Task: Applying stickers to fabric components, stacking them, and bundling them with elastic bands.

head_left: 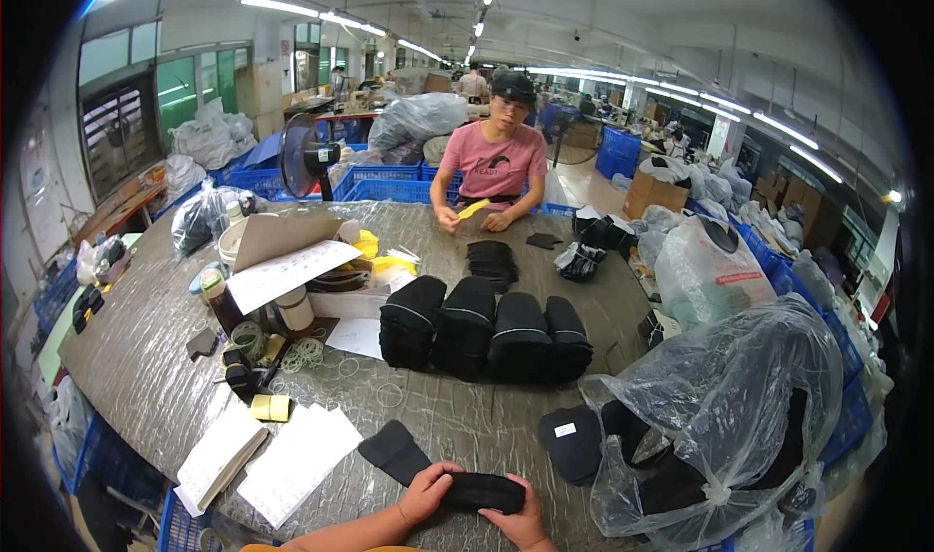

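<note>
Near the front edge of the table, my left hand (426,494) and my right hand (521,516) grip a folded bundle of black fabric (482,493) at its two ends. The thumbs lie along its upper side. Just beyond my left hand a flat black fabric piece (391,451) rests on the table. To the right lies a rounded stack of black fabric pieces (571,450) with a small white label on top. Farther off, several tall stacks of black fabric pieces (465,323) stand side by side, with a lower black stack (491,262) behind them.
White paper sheets (300,462) and a yellow roll (270,408) lie on the left, near jars, string and a brown board (287,239). A big clear plastic bag (725,416) of black fabric fills the right. Across the table (156,319), a co-worker (496,153) holds a yellow strip.
</note>
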A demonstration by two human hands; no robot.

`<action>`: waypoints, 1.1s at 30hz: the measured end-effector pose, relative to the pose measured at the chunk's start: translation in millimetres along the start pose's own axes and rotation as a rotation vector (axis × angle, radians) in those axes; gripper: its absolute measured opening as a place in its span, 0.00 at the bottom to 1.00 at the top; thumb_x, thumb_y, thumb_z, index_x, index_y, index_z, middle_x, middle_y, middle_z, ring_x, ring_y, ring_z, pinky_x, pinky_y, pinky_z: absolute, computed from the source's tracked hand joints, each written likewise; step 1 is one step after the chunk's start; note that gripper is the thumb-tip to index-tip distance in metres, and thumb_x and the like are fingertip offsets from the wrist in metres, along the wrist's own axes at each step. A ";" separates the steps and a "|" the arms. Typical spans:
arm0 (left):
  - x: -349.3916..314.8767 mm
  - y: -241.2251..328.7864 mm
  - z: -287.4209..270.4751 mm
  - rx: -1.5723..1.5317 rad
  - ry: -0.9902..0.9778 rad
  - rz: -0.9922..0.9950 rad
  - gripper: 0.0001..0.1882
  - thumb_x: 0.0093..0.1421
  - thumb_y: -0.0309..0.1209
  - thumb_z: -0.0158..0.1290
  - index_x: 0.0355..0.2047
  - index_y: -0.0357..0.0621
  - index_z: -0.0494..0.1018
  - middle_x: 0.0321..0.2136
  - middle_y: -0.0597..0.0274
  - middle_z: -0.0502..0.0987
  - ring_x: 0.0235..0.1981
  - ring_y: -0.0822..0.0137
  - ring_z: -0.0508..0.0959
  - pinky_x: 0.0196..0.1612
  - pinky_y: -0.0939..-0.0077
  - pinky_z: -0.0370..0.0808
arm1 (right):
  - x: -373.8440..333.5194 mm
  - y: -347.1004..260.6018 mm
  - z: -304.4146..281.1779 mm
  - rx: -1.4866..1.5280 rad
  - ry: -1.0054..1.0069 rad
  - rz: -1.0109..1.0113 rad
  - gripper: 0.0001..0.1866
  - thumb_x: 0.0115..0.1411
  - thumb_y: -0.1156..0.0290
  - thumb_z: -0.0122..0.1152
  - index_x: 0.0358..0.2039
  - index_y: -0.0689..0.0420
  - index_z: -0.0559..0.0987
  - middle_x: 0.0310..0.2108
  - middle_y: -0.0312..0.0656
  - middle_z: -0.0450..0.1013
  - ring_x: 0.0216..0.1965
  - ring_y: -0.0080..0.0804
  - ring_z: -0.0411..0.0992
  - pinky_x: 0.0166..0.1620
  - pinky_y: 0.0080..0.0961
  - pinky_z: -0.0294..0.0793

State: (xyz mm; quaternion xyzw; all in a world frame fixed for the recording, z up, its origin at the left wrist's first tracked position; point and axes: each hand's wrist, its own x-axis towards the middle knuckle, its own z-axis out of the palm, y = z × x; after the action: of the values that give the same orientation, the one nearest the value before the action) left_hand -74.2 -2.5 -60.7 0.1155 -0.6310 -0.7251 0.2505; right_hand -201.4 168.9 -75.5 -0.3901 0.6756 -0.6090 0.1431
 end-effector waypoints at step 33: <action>-1.2 0.3 -0.3 -0.006 -0.005 0.001 0.16 0.64 0.35 0.46 0.45 0.34 0.70 0.43 0.59 0.74 0.47 0.68 0.72 0.54 0.75 0.66 | 2.3 -18.0 -2.6 -0.021 -0.004 0.003 0.44 0.36 0.73 0.81 0.54 0.54 0.67 0.41 0.42 0.74 0.43 0.31 0.73 0.47 0.29 0.74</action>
State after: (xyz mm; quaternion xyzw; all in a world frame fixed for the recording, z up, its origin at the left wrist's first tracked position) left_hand -73.0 -2.1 -60.7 0.1129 -0.6296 -0.7271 0.2496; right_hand -198.3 169.9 -57.5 -0.3916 0.6824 -0.6009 0.1414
